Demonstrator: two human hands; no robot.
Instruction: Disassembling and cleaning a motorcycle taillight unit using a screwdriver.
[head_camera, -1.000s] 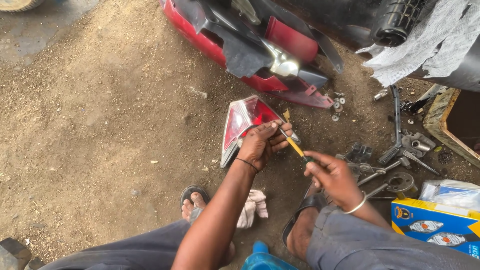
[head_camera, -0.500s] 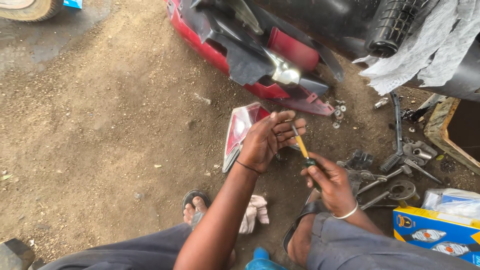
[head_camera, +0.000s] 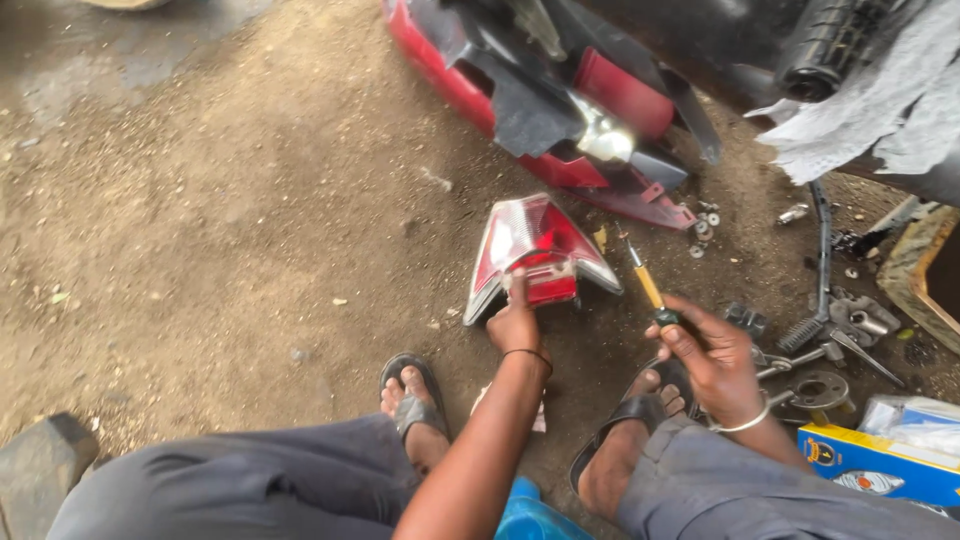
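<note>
Red-and-clear triangular tail light (head_camera: 535, 250) lies on dirt (head_camera: 220, 230).

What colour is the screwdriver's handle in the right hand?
Yellow with a dark grip, on the screwdriver; head view.

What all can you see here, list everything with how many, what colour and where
tail light: one, red and clear, on the dirt, centre
screwdriver: one, yellow shaft, right of the tail light
body panel: one, red and black, top centre
loose metal parts: several, grey, on the ground at right
washers: a few, silver, below the panel
box: one, yellow and blue, bottom right
cloth: one, grey, top right
sandals: two, dark, on the feet
left hand: fingers on the tail light
right hand: holding the screwdriver
</note>
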